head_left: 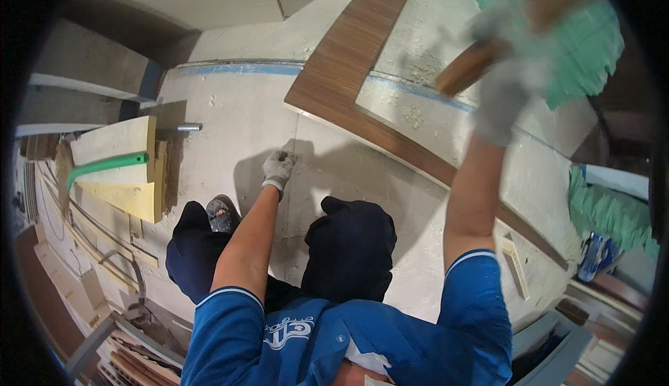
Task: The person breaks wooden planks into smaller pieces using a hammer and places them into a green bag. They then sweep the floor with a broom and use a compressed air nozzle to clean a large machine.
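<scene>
Across the floor (pixel 209 128), from my remote post, I see a brown L-shaped panel (pixel 341 72) running from 12 toward 4 o'clock. The hands are well apart: at 2 o'clock the blurred right hand (pixel 509 93) grips a brown wooden piece (pixel 465 69); at 9, the left hand (pixel 278 168) curls, around what I can't tell.

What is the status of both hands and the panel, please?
Left hand curled, contents unclear. Right hand gripping blurred wooden piece. L-shaped wood-grain panel on floor; pale debris near its inner corner.
</scene>
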`<state>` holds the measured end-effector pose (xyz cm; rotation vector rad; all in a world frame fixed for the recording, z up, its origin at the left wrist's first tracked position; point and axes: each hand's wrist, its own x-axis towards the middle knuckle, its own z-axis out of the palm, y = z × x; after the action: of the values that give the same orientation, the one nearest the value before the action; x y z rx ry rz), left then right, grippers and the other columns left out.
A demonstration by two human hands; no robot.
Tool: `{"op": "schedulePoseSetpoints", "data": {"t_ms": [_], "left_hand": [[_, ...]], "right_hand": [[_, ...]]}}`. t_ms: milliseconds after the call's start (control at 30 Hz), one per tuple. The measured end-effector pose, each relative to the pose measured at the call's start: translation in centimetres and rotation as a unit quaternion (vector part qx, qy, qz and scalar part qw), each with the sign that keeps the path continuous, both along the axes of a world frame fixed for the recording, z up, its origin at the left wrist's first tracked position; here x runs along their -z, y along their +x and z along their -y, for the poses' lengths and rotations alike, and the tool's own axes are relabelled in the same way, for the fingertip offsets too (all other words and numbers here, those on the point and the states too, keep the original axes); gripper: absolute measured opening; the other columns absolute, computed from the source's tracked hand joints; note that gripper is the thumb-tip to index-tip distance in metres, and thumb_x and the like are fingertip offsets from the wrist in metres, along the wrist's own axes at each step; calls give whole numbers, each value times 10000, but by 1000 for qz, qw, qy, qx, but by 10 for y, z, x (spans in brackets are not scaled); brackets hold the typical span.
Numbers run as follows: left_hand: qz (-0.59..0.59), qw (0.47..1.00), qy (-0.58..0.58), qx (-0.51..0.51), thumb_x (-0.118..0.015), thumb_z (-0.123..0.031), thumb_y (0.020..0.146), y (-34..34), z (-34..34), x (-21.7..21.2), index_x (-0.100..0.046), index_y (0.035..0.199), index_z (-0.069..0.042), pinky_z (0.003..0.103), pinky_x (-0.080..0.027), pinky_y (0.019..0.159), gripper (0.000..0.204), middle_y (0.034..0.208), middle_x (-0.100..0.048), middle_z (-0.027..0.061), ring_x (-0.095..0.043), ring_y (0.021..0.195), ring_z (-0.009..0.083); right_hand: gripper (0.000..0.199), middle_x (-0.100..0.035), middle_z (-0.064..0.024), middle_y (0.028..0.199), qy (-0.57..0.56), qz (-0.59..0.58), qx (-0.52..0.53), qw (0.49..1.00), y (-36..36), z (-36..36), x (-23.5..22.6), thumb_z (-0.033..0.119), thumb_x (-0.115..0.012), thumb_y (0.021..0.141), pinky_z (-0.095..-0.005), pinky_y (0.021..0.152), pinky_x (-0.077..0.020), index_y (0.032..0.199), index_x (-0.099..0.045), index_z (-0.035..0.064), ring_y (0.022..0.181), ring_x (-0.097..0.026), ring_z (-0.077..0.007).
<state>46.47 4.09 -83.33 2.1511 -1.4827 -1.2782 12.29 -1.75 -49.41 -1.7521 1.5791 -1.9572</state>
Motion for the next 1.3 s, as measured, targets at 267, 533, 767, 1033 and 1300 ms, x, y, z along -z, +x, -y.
{"op": "schedulePoseSetpoints", "data": {"t_ms": [267,533,767,1033,1300], "left_hand": [[-105,988,-45,-100,-742,-238,843,11,-27,32,-667,1070,41,310,-529,822,368,950,-709,158,-673,876,217],[-69,995,-15,-71,-707,-242,865,35,-46,16,-649,1112,40,355,-516,880,379,1019,-698,192,-671,965,278],[-35,998,-12,-57,-697,-269,854,24,-37,1,-639,1153,28,370,-509,903,425,1071,-688,213,-668,1006,303],[-80,996,6,-42,-709,-296,838,12,-33,15,-649,1141,26,381,-506,911,446,1099,-678,220,-658,1031,315],[-6,1000,23,13,-697,-315,833,13,-46,21,-659,1165,-11,407,-484,948,452,1121,-680,204,-644,1063,329]], "right_hand": [[244,-593,-165,900,395,-191,42,898,82,22,163,215,-573,946,-376,707,-449,1050,-580,-6,831,-560,-286],[318,-568,-195,1015,165,-190,47,967,12,97,90,262,-564,940,-391,812,-419,1120,-568,-1,964,-515,-316],[388,-546,-221,1117,162,-170,115,965,28,64,59,302,-557,934,-404,903,-392,1181,-556,3,1082,-476,-342],[569,-373,-330,1440,378,-216,123,892,66,13,245,228,-569,900,-443,1182,-234,1388,-420,-24,1420,-247,-456],[319,-558,-223,1089,-50,-9,68,996,-105,83,-68,229,-556,938,-435,915,-407,1187,-558,29,1058,-507,-349]]}}
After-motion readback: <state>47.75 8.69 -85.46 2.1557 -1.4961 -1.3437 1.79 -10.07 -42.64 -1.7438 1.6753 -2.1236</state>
